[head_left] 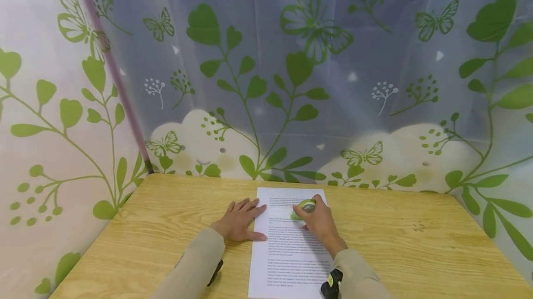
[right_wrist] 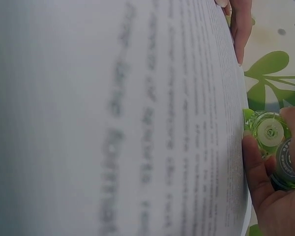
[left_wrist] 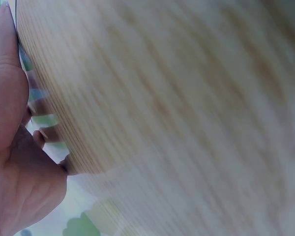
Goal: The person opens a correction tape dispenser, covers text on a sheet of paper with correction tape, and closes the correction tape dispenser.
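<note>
A printed sheet of paper (head_left: 259, 266) lies upright in front of me on the wooden table. My left hand (head_left: 238, 220) rests flat with spread fingers, its fingertips and thumb over the sheet's left edge. Between the thumb and fingers of my right hand (head_left: 322, 222) is a green, see-through correction tape (head_left: 308, 206), held near the upper right of the page. Its round reels show in the right wrist view, and its green tip (right_wrist: 248, 114) is right at the paper. A blank white band crosses the text just left of the tip.
The wood-grain table (head_left: 166, 215) reaches out on both sides of the sheet. Behind it hangs a curtain (head_left: 266, 118) with leaves and butterflies, close to the table's back edge. A dark wrist strap (head_left: 331, 285) sits at my right sleeve.
</note>
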`<action>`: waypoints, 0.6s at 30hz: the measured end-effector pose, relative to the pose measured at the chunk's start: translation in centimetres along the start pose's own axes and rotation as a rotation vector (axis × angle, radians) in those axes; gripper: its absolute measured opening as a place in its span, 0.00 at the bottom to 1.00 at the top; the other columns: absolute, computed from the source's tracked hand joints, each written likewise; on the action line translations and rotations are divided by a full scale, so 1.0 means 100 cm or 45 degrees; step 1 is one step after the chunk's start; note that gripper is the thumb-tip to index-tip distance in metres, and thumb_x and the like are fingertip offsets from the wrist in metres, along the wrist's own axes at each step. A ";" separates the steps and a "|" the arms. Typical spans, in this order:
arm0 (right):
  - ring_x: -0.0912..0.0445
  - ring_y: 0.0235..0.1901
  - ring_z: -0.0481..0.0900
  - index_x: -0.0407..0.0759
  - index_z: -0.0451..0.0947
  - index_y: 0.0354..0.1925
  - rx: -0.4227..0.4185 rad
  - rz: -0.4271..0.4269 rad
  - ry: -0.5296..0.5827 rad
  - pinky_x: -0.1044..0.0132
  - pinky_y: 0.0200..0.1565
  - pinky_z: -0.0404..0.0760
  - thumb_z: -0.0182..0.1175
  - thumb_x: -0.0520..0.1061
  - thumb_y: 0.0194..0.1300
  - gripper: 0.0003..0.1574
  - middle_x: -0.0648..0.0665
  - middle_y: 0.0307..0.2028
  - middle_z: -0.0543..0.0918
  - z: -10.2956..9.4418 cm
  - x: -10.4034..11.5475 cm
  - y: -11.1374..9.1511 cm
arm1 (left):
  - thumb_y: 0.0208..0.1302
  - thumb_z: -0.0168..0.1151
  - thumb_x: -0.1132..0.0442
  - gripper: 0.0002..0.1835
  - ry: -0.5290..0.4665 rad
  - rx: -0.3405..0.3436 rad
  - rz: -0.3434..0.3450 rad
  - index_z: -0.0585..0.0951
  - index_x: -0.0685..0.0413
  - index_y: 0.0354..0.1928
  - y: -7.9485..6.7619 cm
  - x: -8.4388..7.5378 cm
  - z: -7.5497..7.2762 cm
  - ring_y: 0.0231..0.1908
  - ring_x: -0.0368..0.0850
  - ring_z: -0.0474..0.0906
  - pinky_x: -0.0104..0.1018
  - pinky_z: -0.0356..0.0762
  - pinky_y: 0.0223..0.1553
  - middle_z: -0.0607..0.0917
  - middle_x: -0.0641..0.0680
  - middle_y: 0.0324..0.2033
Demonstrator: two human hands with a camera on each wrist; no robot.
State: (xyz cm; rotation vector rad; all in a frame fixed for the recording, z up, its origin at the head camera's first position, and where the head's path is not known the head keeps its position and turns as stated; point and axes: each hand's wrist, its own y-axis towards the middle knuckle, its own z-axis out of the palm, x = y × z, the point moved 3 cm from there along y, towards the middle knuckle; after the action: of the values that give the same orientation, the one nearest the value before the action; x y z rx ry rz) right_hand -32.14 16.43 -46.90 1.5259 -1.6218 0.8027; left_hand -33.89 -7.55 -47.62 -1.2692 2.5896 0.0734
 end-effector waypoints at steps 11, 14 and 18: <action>0.54 0.17 0.78 0.37 0.64 0.43 -0.004 0.022 0.027 0.63 0.22 0.77 0.67 0.52 0.61 0.27 0.43 0.28 0.78 -0.004 -0.005 0.001 | 0.58 0.57 0.32 0.47 -0.034 0.008 -0.003 0.59 0.48 0.73 -0.003 -0.004 -0.006 0.70 0.61 0.45 0.65 0.41 0.64 0.55 0.58 0.72; 0.54 0.18 0.78 0.37 0.65 0.42 -0.002 0.023 0.044 0.63 0.22 0.78 0.67 0.53 0.60 0.27 0.43 0.29 0.78 -0.005 -0.006 0.000 | 0.58 0.57 0.32 0.47 -0.036 0.006 0.001 0.59 0.47 0.73 -0.002 -0.004 -0.005 0.70 0.62 0.45 0.65 0.41 0.64 0.55 0.58 0.72; 0.53 0.19 0.79 0.37 0.65 0.43 -0.002 0.024 0.049 0.63 0.23 0.78 0.67 0.53 0.60 0.27 0.43 0.29 0.78 -0.007 -0.005 0.000 | 0.57 0.57 0.31 0.47 -0.037 0.006 -0.001 0.59 0.47 0.73 -0.002 -0.002 -0.005 0.70 0.61 0.45 0.64 0.40 0.64 0.54 0.58 0.72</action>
State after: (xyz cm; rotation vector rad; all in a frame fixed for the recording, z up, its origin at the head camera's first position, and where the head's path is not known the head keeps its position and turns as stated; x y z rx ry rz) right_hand -32.03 17.29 -46.99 1.4869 -1.6104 0.8359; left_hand -33.73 -7.53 -47.07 -1.2578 2.5636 0.0851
